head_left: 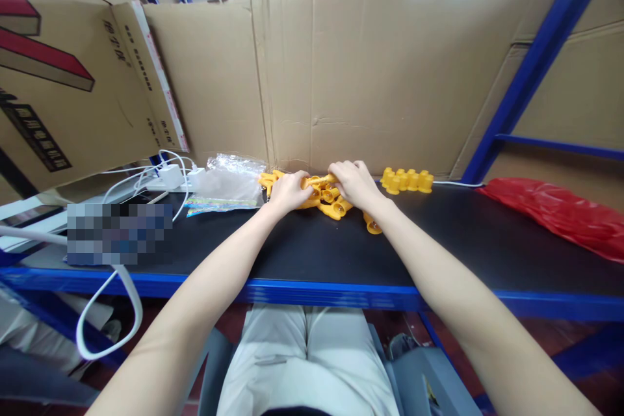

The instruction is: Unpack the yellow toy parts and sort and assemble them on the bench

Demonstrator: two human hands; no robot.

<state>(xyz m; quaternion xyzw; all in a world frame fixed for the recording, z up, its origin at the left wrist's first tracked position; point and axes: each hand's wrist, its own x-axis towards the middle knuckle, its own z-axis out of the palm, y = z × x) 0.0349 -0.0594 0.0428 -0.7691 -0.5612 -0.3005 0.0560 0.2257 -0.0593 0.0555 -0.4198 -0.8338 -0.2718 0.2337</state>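
Observation:
A heap of yellow plastic pieces [336, 208], several with round cup-like open ends, lies on the black shelf top in front of me. My left hand [290, 190] is at the heap's left side, thumb and fingers closed on a yellow plastic piece [319, 180]. From the right, my right hand [355, 182] has its curled fingers on the same piece, just above the heap. Its exact shape is partly hidden by my fingers. One loose yellow cup-shaped piece [373, 225] rests under my right wrist. Farther right, a block of yellow cup-like pieces [407, 180] stands in rows.
A clear plastic bag [231, 185] lies left of the heap. White chargers and cables [170, 175] crowd the left end, near a blurred-out item [119, 234]. A red plastic bag [550, 211] lies at right. Cardboard [380, 78] walls the back; a blue beam [331, 294] edges the front.

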